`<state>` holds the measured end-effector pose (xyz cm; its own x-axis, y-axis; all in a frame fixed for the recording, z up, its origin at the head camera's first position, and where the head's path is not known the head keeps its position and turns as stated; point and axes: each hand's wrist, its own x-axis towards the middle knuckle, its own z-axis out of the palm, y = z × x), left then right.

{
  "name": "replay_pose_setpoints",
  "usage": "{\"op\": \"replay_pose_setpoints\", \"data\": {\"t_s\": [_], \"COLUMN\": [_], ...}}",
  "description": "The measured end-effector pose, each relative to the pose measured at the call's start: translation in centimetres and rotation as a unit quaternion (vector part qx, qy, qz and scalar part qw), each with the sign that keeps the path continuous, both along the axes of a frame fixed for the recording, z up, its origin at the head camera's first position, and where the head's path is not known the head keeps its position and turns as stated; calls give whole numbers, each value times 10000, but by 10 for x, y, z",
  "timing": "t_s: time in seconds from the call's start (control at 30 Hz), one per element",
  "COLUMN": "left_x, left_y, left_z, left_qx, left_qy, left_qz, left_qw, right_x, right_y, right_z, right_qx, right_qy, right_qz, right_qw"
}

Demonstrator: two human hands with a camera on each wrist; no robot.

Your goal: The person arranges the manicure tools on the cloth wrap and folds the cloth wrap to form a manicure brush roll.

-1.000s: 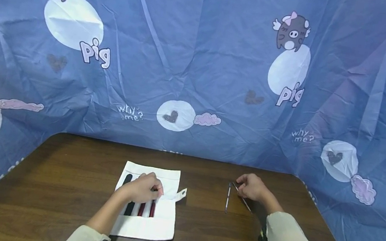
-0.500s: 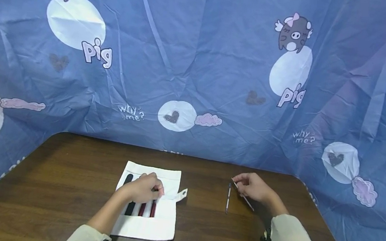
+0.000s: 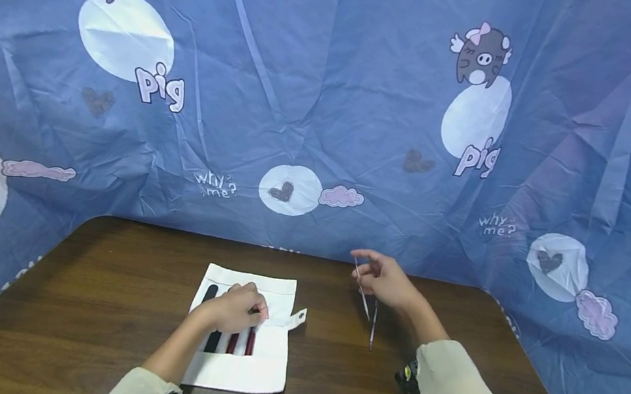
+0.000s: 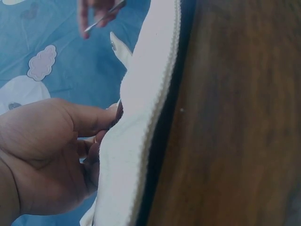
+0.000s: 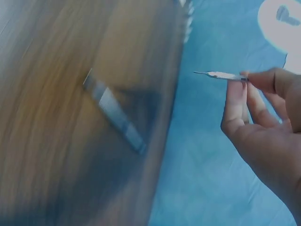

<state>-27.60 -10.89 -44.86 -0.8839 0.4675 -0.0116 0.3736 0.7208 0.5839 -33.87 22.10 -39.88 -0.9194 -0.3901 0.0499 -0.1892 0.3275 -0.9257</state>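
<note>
My left hand (image 3: 235, 309) is over a white fabric tool pouch (image 3: 255, 373) that lies spread on the table. In the left wrist view its thumb and fingers (image 4: 96, 120) pinch the pouch's edge; what lies inside that grip is partly hidden. Black and dark red slim pieces (image 3: 250, 341) show in the pouch. My right hand (image 3: 390, 282) is raised at the right, pinching a slim silver tool (image 5: 225, 75) with a thin pointed end between thumb and fingers. A second slim tool (image 3: 373, 329) lies on the table below that hand; the right wrist view shows it blurred.
The brown wooden table (image 3: 101, 302) ends at a blue patterned cloth (image 3: 312, 124) hanging behind and at both sides. A small strap with a snap (image 3: 298, 318) sticks out from the pouch's right side.
My right hand has lifted one slim tool off the table and carried it up and to the left. The left hand stays at the pouch.
</note>
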Motion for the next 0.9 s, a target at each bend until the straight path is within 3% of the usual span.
{"op": "replay_pose_setpoints", "data": {"t_s": [0.2, 0.37, 0.63, 0.9], "left_x": [1, 1, -1, -2], "left_y": [0, 0, -2, -1], "left_z": [2, 2, 3, 2], "left_qx": [-15, -69, -119, -93], "left_qy": [-27, -40, -85, -52], "left_qz": [2, -11, -33, -106], "left_qw": [10000, 10000, 9999, 9999], "right_x": [-1, 0, 8, 12], "right_y": [-50, -91, -142, -160], "right_z": [10, 7, -18, -36], "right_qx": [-442, -692, -1029, -662], "right_qy": [82, 150, 308, 361], "right_qz": [-281, -551, -1324, -1652], "right_qw": [9986, 9960, 9854, 9834]}}
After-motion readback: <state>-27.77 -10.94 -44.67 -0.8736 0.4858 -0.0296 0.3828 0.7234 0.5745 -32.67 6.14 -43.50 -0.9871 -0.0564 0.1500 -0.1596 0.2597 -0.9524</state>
